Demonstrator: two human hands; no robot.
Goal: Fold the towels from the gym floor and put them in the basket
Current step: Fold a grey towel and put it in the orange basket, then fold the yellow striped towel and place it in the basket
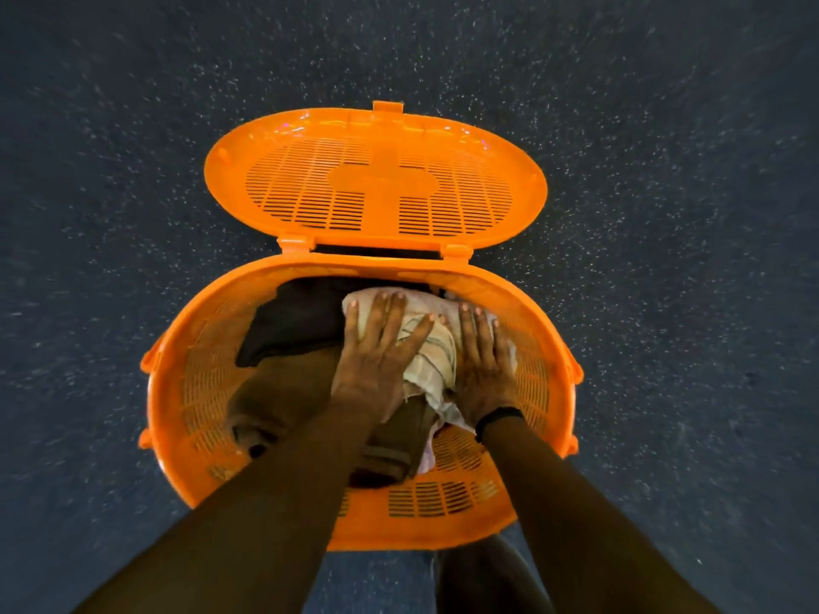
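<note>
Hands first: my left hand (376, 347) and right hand (481, 365) lie flat, fingers straight, pressing the pale towel (432, 352) into the orange basket (554, 330), atop brown towel (283, 383) & dark towel (292, 321). Risk: uneven push could undo the fold. Basket bottom hidden; lid (376, 179) open at far side.

Inside basket (549, 347): towel (436, 352) topmost, toward the right. Under it and leftward, other folded towels (292, 330). Behind basket, lid (376, 188) hinged back.
</note>
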